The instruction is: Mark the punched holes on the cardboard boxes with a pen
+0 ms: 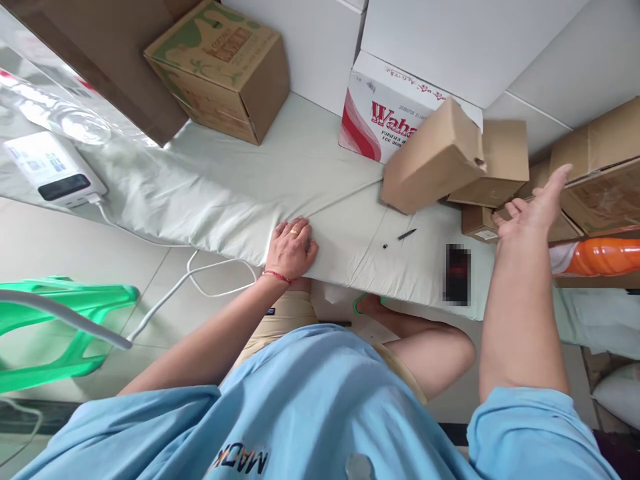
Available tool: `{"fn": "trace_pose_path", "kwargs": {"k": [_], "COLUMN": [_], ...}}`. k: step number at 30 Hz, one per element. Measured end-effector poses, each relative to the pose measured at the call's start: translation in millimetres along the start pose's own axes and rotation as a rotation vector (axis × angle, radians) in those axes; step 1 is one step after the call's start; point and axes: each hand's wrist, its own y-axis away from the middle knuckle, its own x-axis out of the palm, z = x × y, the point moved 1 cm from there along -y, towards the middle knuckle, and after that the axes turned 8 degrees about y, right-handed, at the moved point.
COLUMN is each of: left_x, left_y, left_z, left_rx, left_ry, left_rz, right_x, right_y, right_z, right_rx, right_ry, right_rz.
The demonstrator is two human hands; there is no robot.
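My left hand [293,247] lies on the front edge of the pale cloth [330,190], its fingers resting on the fabric with nothing visible in them. My right hand [536,208] is raised at the right by the stacked cartons, fingers spread and holding nothing. Just left of it, a plain brown cardboard box [425,163] stands tilted against a second brown box [505,157]. Low beside my right hand is a small flat carton [479,223]. A dark pen [407,235] and a small black cap [385,247] lie on the cloth between my hands.
A blurred-out dark object [457,275] lies near the front edge. Behind stand a white-and-red water carton [367,120] and a green-printed box [225,73]. An orange bottle [605,257] is at the right. A white power bank [53,167] with a cable and a green stool [65,300] are left.
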Motion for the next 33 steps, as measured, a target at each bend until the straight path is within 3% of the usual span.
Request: {"fn": "trace_pose_path", "kwargs": {"k": [3, 4, 7, 9, 14, 16, 18, 20, 22, 25, 29, 31, 33], "left_x": [-1.8, -1.9, 2.0, 9.9, 48.9, 66.3, 76.5, 73.5, 54.9, 6.0, -53.8, -66.0, -66.3], "left_y": [-2, -4, -23, -50, -136, -158, -164, -155, -131, -75, 14, 51, 76], "left_z": [0, 0, -5, -13, -45, -59, -70, -78, -83, -91, -113, -125, -134], "left_rx": [-0.034, -0.052, -0.102, -0.120, -0.175, -0.170, -0.142, -0.103, -0.056, 0.068, 0.471, 0.582, 0.635], "left_ry": [0.071, 0.102, 0.221, 0.326, 0.623, 0.722, 0.798, 0.845, 0.866, 0.844, 0.540, 0.433, 0.371], "left_rz": [-0.015, -0.022, -0.037, -0.033, 0.014, 0.052, 0.091, 0.113, 0.123, 0.119, 0.130, 0.132, 0.151], "right_x": [12, 18, 40, 61, 121, 140, 149, 147, 137, 113, 87, 83, 84], "right_y": [22, 30, 49, 57, 77, 90, 105, 121, 138, 175, 246, 281, 310], "right_z": [5, 7, 12, 14, 28, 36, 40, 39, 34, 25, 15, 9, 1], "right_rx": [0.295, 0.309, 0.196, 0.151, 0.110, 0.082, 0.080, 0.096, 0.101, 0.093, 0.225, 0.337, 0.456], "right_ry": [-0.177, -0.222, -0.264, -0.268, -0.308, -0.314, -0.339, -0.378, -0.411, -0.456, -0.670, -0.755, -0.794], "right_rz": [0.107, 0.141, 0.233, 0.316, 0.484, 0.551, 0.581, 0.548, 0.500, 0.476, 0.512, 0.583, 0.636]}}
